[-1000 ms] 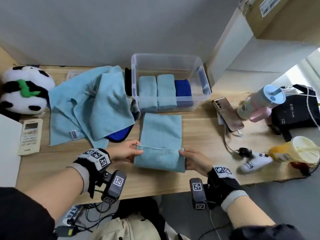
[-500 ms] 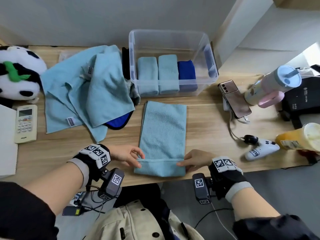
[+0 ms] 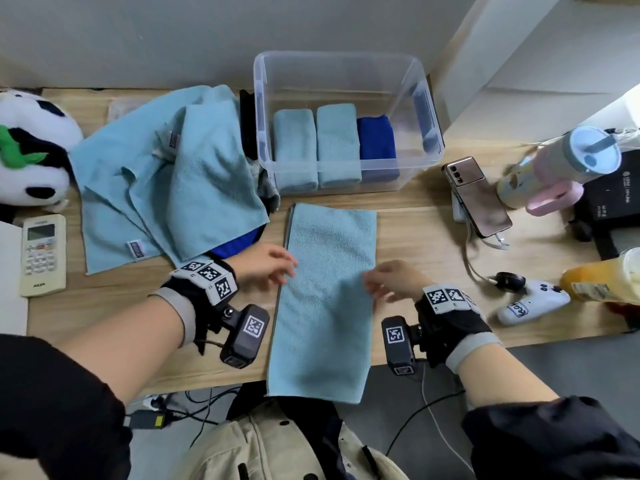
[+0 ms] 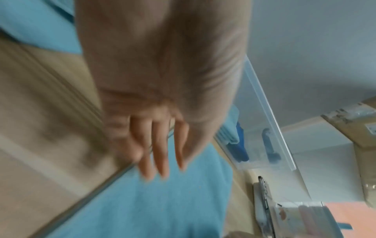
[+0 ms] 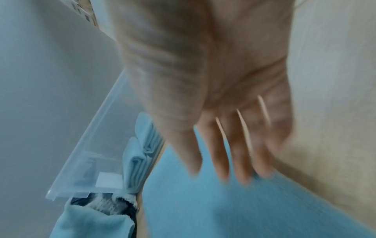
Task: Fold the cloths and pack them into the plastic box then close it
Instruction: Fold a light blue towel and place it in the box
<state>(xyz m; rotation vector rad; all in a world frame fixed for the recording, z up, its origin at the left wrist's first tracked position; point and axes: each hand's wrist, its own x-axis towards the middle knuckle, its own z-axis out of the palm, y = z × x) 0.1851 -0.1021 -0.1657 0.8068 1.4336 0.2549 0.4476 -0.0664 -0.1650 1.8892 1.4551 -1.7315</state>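
A long light-blue cloth (image 3: 325, 289) lies flat as a narrow strip in front of the clear plastic box (image 3: 429, 109), and its near end hangs over the table's front edge. My left hand (image 3: 266, 268) is at the strip's left edge, with straight fingers (image 4: 158, 154) over the cloth (image 4: 162, 201). My right hand (image 3: 391, 278) is at the right edge, fingers (image 5: 221, 154) spread on the cloth (image 5: 223, 201). Neither hand holds anything. In the box stand two folded light-blue cloths (image 3: 315, 147) and a dark blue cloth (image 3: 377, 140). Both wrist views are blurred.
A heap of unfolded light-blue cloths (image 3: 166, 174) covers a dark blue one (image 3: 235, 244) to the box's left. A panda plush (image 3: 31, 150) and a remote (image 3: 41, 254) sit far left. At the right lie a phone (image 3: 478, 195), tumbler (image 3: 561, 164), white controller (image 3: 533, 303) and orange bottle (image 3: 602, 278).
Both hands let go of the cloth's near end and moved forward to its middle. The cloth now lies longer, with its near end over the table edge.
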